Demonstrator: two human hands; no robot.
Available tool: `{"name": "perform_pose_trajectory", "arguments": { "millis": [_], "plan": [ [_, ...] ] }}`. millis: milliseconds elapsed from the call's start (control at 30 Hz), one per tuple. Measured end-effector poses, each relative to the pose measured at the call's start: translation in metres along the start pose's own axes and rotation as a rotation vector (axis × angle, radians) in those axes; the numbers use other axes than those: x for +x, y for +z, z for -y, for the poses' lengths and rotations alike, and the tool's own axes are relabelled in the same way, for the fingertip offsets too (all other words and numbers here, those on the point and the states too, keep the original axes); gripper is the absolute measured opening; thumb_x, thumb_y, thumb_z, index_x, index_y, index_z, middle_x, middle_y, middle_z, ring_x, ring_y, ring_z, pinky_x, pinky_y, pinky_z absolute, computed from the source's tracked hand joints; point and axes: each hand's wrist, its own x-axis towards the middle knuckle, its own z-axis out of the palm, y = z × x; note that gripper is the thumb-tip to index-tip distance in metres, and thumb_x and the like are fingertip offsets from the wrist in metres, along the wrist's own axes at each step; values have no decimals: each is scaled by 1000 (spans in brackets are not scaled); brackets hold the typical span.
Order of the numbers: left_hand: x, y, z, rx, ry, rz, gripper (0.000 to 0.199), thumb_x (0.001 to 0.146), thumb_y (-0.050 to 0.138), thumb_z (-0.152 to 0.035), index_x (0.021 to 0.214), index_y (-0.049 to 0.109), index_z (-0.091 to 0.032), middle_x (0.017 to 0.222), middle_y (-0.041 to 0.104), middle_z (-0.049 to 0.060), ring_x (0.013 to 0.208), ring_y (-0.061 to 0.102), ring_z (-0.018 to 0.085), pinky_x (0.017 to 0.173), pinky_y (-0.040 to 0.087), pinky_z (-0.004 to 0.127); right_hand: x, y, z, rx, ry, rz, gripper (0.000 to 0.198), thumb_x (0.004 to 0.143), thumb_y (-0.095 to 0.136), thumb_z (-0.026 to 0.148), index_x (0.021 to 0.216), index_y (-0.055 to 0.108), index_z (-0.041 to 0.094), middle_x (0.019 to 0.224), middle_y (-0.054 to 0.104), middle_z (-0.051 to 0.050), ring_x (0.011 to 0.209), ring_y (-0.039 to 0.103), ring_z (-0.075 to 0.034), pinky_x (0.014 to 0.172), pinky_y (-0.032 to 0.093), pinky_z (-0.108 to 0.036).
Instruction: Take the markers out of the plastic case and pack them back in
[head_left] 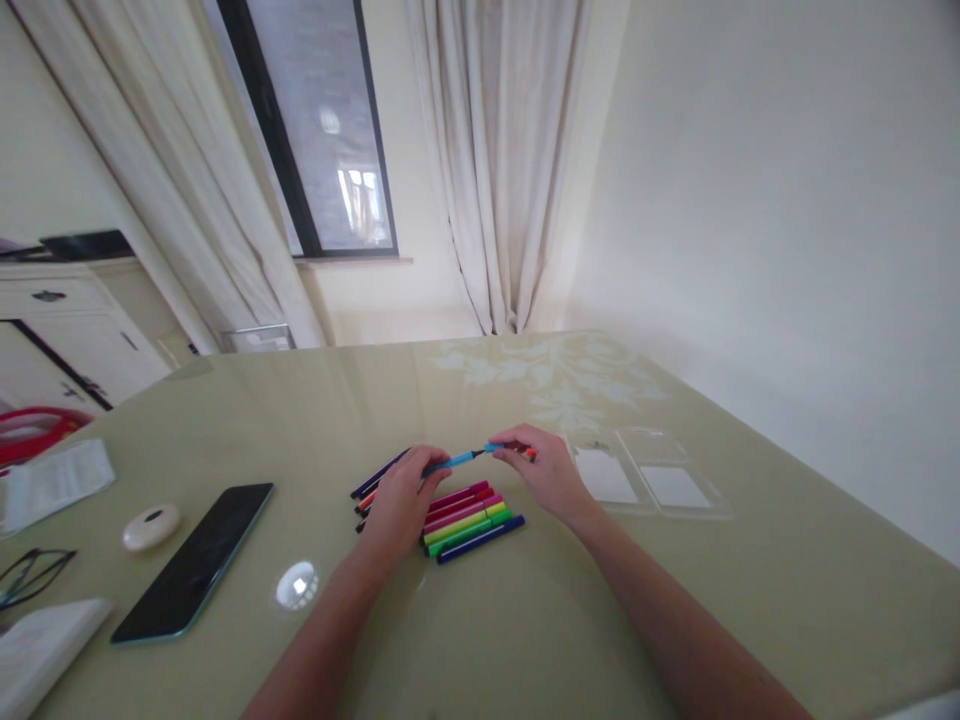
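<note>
My left hand [399, 498] is closed around the barrel of a light blue marker [460, 460], whose dark tip points right. A matching blue cap [493, 447] is pinched in the fingers of my right hand [553, 472], just off the tip. Something small and orange-red [531, 454] shows at my right fingers; I cannot make out what it is. Under and beside my left hand lies a row of markers in pink, yellow-green, green and dark blue. The dark blue marker [481, 539] is nearest to me. More dark and orange ones show partly behind my left hand.
To the right lies a clear plastic case [637, 506], opened flat. On the left are a black phone [193, 563], a round white case [151, 527], glasses [37, 575] and a white packet [60, 484]. A wall borders the table's right side.
</note>
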Motion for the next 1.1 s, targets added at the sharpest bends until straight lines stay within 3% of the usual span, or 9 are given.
{"name": "perform_pose_trajectory", "arguments": {
  "millis": [367,633,733,833,900,967,1100],
  "plan": [
    [-4,0,-19,-105,-40,-14,24,94,56,-36,101,75,-23,96,78,4,87,69,22,86,53,35,2,-4,3,52,44,51,16,89,71,34,93,81,23,87,80,-4,78,70,-19,72,51,-30],
    [-5,-2,-21,-170,-110,-34,24,92,60,-37,99,78,-25,79,76,0,74,69,20,75,54,31,1,-1,0,174,113,114,19,84,74,36,92,81,20,79,78,-4,75,69,-19,70,52,-30],
    [-3,-1,-22,-128,-91,12,24,93,58,-38,98,77,-24,83,77,1,76,70,20,75,54,32,2,0,-4,161,118,126,21,86,72,39,92,81,20,81,79,-4,77,71,-20,73,54,-31],
    [-2,2,-18,2,-64,37,27,97,53,-37,101,75,-23,95,78,4,84,71,22,80,53,34,7,-9,-13,128,117,27,26,94,62,40,93,79,20,88,79,-6,83,73,-21,78,55,-33],
    [-4,6,-15,106,-54,79,27,99,50,-35,102,74,-23,98,78,5,88,70,23,82,52,35,9,-20,-22,30,133,-89,27,98,56,38,96,77,20,92,79,-7,86,72,-22,80,54,-33],
    [-5,9,-12,181,-30,147,26,99,50,-32,100,75,-23,98,77,6,91,69,24,85,50,35,11,-31,-32,-207,148,-180,24,98,55,33,96,76,21,94,78,-6,87,71,-22,82,51,-34],
    [-4,10,-7,221,22,225,28,99,50,-31,99,77,-23,103,76,7,100,67,24,93,49,36,9,-38,-46,-681,177,-69,22,98,56,24,91,77,21,100,76,-8,96,66,-24,86,42,-36]
  ]
}}
